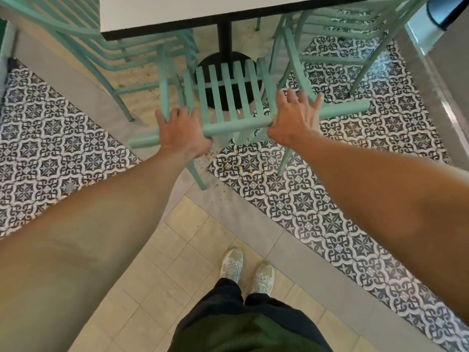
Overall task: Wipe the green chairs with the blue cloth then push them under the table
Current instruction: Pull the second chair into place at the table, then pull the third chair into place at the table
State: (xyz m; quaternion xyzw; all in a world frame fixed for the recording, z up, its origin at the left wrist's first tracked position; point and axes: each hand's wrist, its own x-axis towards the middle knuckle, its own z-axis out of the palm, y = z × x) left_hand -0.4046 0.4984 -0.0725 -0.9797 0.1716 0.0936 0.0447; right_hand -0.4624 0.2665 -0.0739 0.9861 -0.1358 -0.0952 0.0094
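Observation:
A green slatted chair stands in front of me, its seat partly under the white table. My left hand rests on the left part of its top back rail, fingers curled over it. My right hand presses on the right part of the same rail, fingers spread. Two more green chairs stand at the table, one at the left and one at the right. No blue cloth is in view.
The table's black pedestal base sits beneath the chair seat. Patterned floor tiles lie left and right, beige tiles under my feet. Crumbs lie on the floor near the chair legs. A grey wall edge runs at the right.

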